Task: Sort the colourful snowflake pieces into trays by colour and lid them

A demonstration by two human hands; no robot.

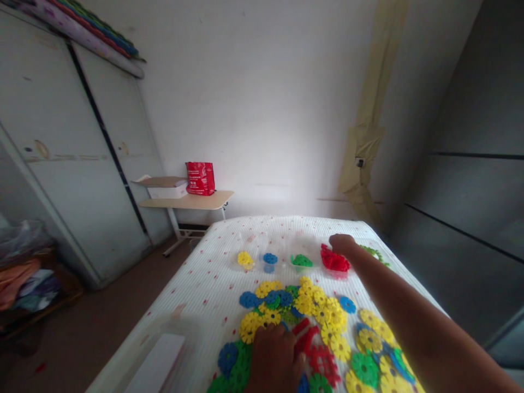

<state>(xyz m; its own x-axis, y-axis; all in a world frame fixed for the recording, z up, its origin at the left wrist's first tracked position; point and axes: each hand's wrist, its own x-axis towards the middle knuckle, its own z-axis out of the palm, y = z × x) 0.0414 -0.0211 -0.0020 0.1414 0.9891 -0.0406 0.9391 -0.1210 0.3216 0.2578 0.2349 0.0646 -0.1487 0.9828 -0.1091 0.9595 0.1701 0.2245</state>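
Observation:
My left hand (pixel 273 353) is low over the pile of plastic snowflake pieces, its fingers curled down and their tips hidden. Red pieces (pixel 305 339) lie right against its thumb side; whether they are gripped is unclear. Farther out, my right hand (pixel 343 244) is closed above a clear tub of red pieces (pixel 334 262), and anything inside it is hidden. Yellow discs (pixel 321 305), blue discs (pixel 248 299) and green discs (pixel 365 368) are heaped around the left hand.
In a row left of the red tub, clear tubs hold yellow (pixel 244 259), blue (pixel 270 258) and green (pixel 302 261) pieces. Light green pieces (pixel 373 252) lie beyond my right forearm. A white box (pixel 158 363) is at the near left. Behind stands a side table (pixel 204 201) with a red bag (pixel 200 178).

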